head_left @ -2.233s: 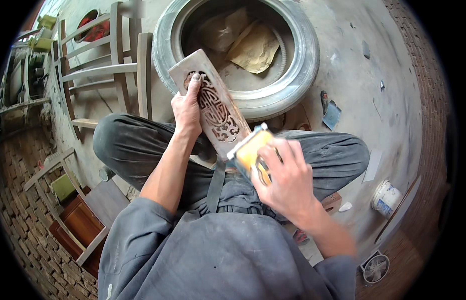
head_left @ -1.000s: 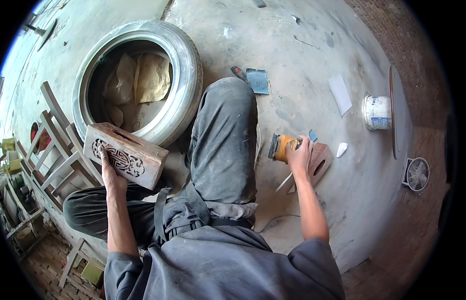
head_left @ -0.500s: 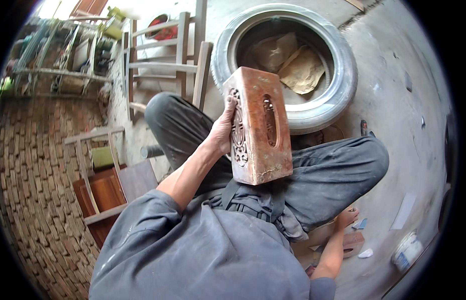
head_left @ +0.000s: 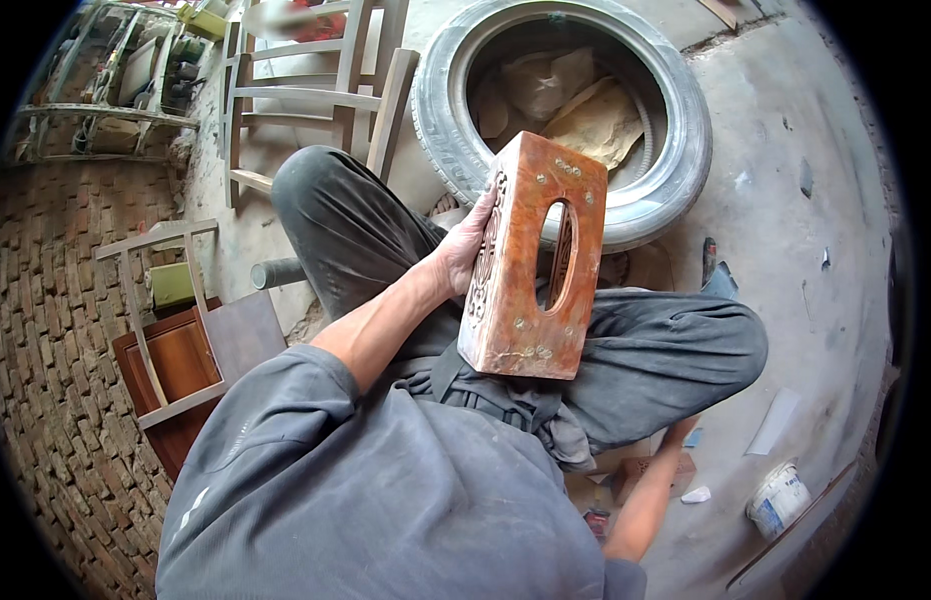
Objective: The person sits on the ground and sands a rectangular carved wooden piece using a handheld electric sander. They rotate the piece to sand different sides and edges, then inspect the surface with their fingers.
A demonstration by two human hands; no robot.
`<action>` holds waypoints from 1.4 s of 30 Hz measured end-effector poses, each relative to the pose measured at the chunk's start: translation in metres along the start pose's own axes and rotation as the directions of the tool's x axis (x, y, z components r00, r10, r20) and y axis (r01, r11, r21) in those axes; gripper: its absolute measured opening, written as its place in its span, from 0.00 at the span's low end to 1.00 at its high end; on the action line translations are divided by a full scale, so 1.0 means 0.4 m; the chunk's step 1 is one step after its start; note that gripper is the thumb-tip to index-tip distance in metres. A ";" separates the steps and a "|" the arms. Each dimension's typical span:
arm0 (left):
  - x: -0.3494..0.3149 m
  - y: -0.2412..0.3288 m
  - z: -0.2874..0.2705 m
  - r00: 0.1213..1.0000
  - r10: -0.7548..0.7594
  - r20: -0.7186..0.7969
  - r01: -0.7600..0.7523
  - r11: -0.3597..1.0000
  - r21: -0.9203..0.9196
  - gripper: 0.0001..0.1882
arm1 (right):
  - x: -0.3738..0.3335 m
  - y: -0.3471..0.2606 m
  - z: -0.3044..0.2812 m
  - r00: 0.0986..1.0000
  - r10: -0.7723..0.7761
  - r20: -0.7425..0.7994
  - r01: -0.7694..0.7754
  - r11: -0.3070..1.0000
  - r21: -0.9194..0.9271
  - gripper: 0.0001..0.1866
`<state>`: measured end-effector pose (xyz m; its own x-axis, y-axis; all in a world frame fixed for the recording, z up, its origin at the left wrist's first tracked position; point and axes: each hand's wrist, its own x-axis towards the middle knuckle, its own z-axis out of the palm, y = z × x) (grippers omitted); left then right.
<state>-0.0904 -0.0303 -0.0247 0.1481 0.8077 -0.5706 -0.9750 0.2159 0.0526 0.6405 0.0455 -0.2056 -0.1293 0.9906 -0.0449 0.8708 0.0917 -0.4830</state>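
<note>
A reddish-brown wooden tissue box [head_left: 533,345] with an oval opening in its top and carved fretwork on its side is held over my lap. My left hand [head_left: 463,250] grips its left side, fingers closed around the carved face and partly hidden beneath. Light shows through the opening. At the lower right, my right hand [head_left: 682,430] reaches down past my right knee, close to a small blue piece [head_left: 693,438] on the floor. Its fingers are hidden and smeared. Under my right forearm sits a second reddish box-like wooden piece [head_left: 635,474].
A dusty tyre [head_left: 690,150] with brown paper inside lies ahead of me. Wooden frames [head_left: 310,95] stand to its left, with another frame and brown panel [head_left: 185,370] nearer. A white bucket [head_left: 780,500] is at the right. A brick surface [head_left: 55,330] lines the left.
The tissue box has been turned so its slotted top faces me more. My right hand has moved partly behind the knee. The view has shifted slightly.
</note>
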 end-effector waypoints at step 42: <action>0.101 -0.077 -0.059 0.979 -0.189 0.079 0.171 0.965 0.197 0.36 | 0.072 -1.523 -0.026 -0.064 -0.907 0.417 0.885 0.141 0.443 0.38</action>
<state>-0.0582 -0.0172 -0.0685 0.3426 0.7933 -0.5033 -0.8833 0.4545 0.1151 0.1113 0.0192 0.0966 -0.9790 -0.1893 0.0763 -0.2020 0.8448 -0.4956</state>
